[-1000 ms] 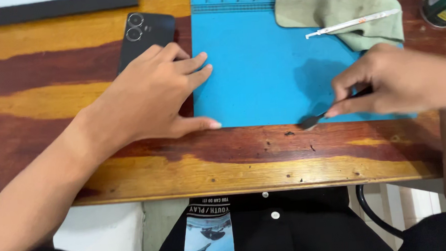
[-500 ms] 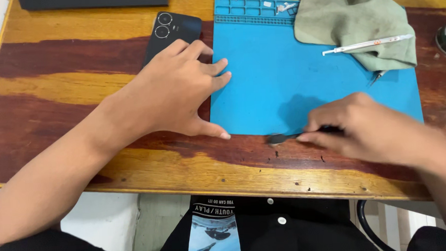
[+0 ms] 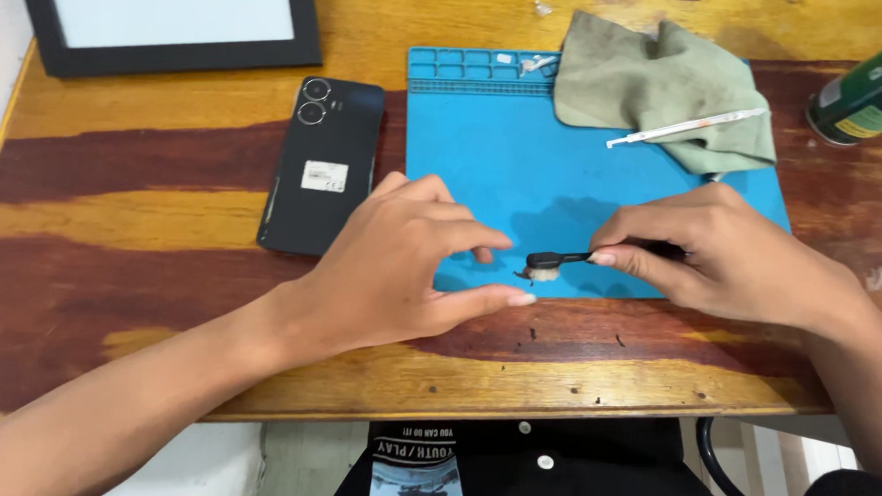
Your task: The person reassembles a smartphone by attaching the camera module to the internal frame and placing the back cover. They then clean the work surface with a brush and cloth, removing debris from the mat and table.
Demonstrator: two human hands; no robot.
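**Brush at the mat's near edge**

A small black-handled brush with pale bristles [image 3: 551, 263] is pinched in the right hand [image 3: 729, 260], its head low over the front strip of the blue silicone work mat [image 3: 476, 137]. The left hand [image 3: 402, 270] rests empty, fingers spread, seemingly steadying the mat. A black smartphone [image 3: 323, 164] lies face down just left; most of the mat lies open behind.

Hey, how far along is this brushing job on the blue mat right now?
Set out already: the blue mat, a green cloth with a white pen-like tool on it, and a black phone lying face down beside the mat. In hand: the right hand holds a small black brush, bristles down on the mat's front edge; the left hand rests next to it. The phone looks untouched, apparently still closed.
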